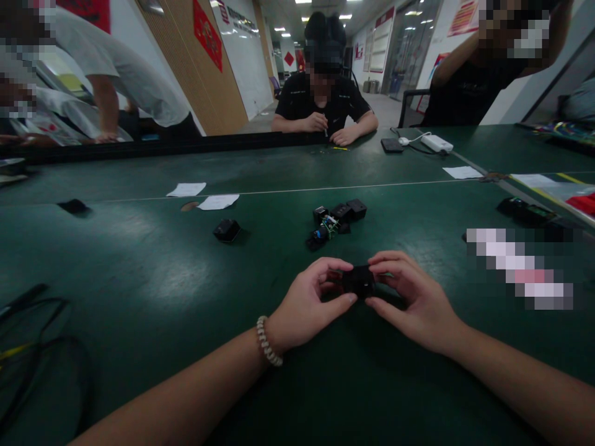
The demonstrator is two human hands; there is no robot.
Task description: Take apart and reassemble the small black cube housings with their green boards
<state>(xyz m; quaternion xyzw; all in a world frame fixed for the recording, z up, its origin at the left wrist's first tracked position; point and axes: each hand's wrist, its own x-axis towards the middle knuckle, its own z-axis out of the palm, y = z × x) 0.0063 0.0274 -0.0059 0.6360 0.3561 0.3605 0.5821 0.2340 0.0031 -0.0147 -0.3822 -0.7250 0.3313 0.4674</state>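
Between my two hands is a small black box-shaped casing point(358, 282), just above or on the green table; its exact kind does not show. My left hand point(309, 303), with a beaded bracelet point(268, 341) at the wrist, grips its left side between thumb and fingers. On the opposite side, my right hand point(411, 297) holds it with thumb below and fingertips on top. Beyond the hands lies a cluster of black blocks point(346, 210) and a small exposed circuit with wires point(329, 226). A similar black block point(227, 230) sits farther left.
White paper slips point(218, 202) lie near the table seam. Dark cables point(41, 341) run along the left edge. A pixelated object point(518, 266) is at right, near dark parts point(527, 210). A white power strip point(436, 144) stands at the back, where a person point(325, 105) sits opposite.
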